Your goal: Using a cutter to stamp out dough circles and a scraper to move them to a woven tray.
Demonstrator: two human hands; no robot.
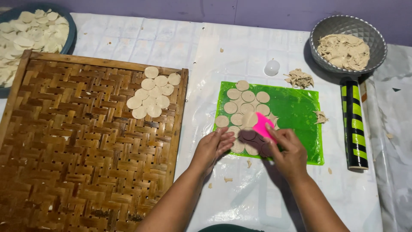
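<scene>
Your right hand is pinched around a pink scraper, flat plastic, its edge down among the dough rounds on the green mat; fingers curled on it, so it's holding, not free. Your left hand lies flat just beside it, fingers together and stretched out, nothing gripped, fingertips touching the near-left edge of the mat where the lowest rounds sit. The rounds on the mat are thin, pale tan, cut circles packed close in the mat's left half, some overlapping; the ones nearest your hands are in shadow, hard to count. The mat's right half is bare apart from a small scrap of dough at its right edge. Left of the mat, a woven bamboo tray holds a small cluster of laid-out rounds in its far-right corner, touching and overlapping. Far left corner, a dark bowl heaped with more pale rounds. Far right, a grey bowl with dough trimmings, a small pile of trimmings just beside it on the white plastic sheet. A small white round cutter stands just beyond the mat. A rolling pin, black with green-yellow stripes, lies right of the mat, apart from it. Crumbs scattered on the sheet near your wrists.
</scene>
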